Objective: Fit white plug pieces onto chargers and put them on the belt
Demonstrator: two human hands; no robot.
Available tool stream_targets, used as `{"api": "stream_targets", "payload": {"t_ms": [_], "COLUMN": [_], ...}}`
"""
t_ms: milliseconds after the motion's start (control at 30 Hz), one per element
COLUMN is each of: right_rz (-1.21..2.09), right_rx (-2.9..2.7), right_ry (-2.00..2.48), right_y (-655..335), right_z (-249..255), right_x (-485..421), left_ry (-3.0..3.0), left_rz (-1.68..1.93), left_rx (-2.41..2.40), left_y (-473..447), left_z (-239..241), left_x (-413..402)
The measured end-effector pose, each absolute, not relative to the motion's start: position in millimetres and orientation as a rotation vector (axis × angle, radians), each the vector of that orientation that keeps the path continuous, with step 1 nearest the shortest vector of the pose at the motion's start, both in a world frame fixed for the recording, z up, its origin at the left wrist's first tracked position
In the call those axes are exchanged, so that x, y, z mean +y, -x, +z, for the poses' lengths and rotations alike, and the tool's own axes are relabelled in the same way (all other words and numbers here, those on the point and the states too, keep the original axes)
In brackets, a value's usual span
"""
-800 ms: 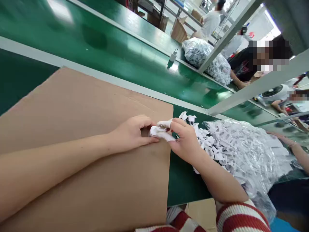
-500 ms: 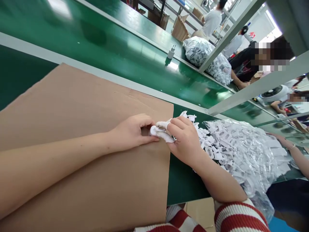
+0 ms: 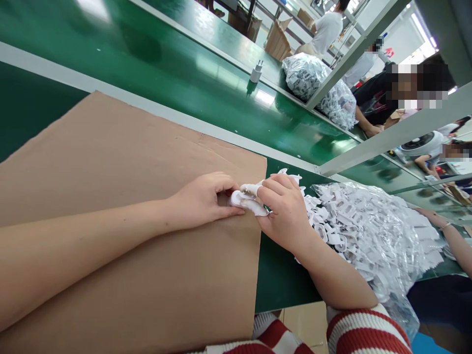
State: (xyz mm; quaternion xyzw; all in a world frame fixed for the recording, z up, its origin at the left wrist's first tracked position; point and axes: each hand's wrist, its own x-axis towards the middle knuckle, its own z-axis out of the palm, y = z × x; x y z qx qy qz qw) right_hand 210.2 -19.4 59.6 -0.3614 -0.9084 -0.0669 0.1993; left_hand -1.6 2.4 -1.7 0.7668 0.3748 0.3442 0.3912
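My left hand (image 3: 206, 199) is closed, its thumb and fingertips pinching the near end of a small white plastic part (image 3: 239, 198) above the cardboard sheet. My right hand (image 3: 283, 206) grips the same part from the other side. White coverings show on its index finger and apparently its thumb. Fingers hide most of the part, so its full shape cannot be made out. Just beyond my right hand lies a loose heap of white plastic pieces (image 3: 320, 221), some loop-shaped, spilling from a clear plastic bag (image 3: 391, 236).
A brown cardboard sheet (image 3: 129, 275) covers the green table. Behind it runs a green conveyor belt (image 3: 165, 83) carrying a white two-pin plug adapter (image 3: 256, 72). Another filled bag (image 3: 306, 76) lies across. A metal post (image 3: 361, 147) stands right; a co-worker's hand (image 3: 429, 215) touches the near bag.
The plug adapter and small specks on the belt have shifted left. Both hands keep nearly the same hold on the white part. The view has tilted slightly.
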Motion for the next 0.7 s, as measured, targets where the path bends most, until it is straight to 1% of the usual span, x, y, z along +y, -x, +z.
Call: {"api": "stream_targets", "payload": {"t_ms": [300,700], "right_rz": [-0.156,-0.111], "right_rx": [-2.594,-2.470], "right_ry": [1.046,1.068], "right_y": [-203.3,-208.2], "right_z": [66.4,52.3], "right_x": [-15.5,-10.7], "left_ry": [-1.931,-1.948], "left_rz": [0.876,0.944], "left_rx": [0.955,0.978], "left_y": [-0.1,-8.9], "left_z": [-2.4,-7.2], "left_x": [0.5,2.0]}}
